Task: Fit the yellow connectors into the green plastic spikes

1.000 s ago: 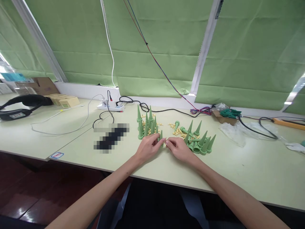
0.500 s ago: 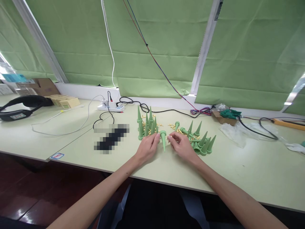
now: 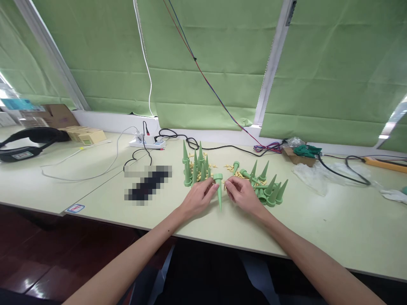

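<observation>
My left hand (image 3: 199, 197) pinches a green spike (image 3: 219, 190), its wide cap up and its point down toward me. Just right of it, my right hand (image 3: 243, 194) has its thumb and fingertips together on a small yellow piece (image 3: 224, 184). Beyond my left hand stand several green spikes (image 3: 187, 171), points up, with small yellow pieces around them. Right of my right hand lies another group of green spikes (image 3: 271, 195), some upright and some on their sides, among more yellow pieces (image 3: 237, 173).
On the table (image 3: 305, 228), a power strip (image 3: 146, 143) and black cables lie at the back. A dark blurred-out object (image 3: 148, 184) is left of my hands. A headset (image 3: 32, 142) lies far left; a small carton (image 3: 299, 156) and clear plastic (image 3: 313, 178) are right.
The green spike in my left hand now reaches a little lower, toward me, and my left thumb lies further across it. The view has shifted slightly.
</observation>
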Available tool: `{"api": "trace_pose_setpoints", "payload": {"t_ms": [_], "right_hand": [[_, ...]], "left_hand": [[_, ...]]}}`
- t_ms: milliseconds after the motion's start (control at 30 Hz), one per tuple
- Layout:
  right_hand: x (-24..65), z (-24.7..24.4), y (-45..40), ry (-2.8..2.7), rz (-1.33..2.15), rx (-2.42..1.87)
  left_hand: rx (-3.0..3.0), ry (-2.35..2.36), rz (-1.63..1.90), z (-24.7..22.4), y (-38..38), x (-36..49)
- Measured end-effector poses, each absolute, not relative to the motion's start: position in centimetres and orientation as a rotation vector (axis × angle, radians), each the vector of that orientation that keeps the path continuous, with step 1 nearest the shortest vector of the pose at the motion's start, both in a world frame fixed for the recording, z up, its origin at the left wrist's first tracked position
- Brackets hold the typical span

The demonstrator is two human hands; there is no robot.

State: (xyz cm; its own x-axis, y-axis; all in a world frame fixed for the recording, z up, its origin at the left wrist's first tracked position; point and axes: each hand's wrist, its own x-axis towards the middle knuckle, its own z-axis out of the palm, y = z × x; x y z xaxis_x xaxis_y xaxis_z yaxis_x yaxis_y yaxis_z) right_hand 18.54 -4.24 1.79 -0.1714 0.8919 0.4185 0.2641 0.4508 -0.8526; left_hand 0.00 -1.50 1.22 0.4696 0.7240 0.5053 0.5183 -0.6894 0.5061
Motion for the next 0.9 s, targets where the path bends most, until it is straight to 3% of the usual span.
{"api": "trace_pose_setpoints", "payload": {"t_ms": [400,900], "right_hand": [[18.56,1.54,-3.95,-1.573,0.989,-0.927],[18.53,2.06,-4.45,-1.713,0.696,-1.002]], "left_hand": [[2.395,1.009,1.018,1.18,-1.68,0.12],[2.236,1.013,1.181,1.05,-1.27,-0.02]]}}
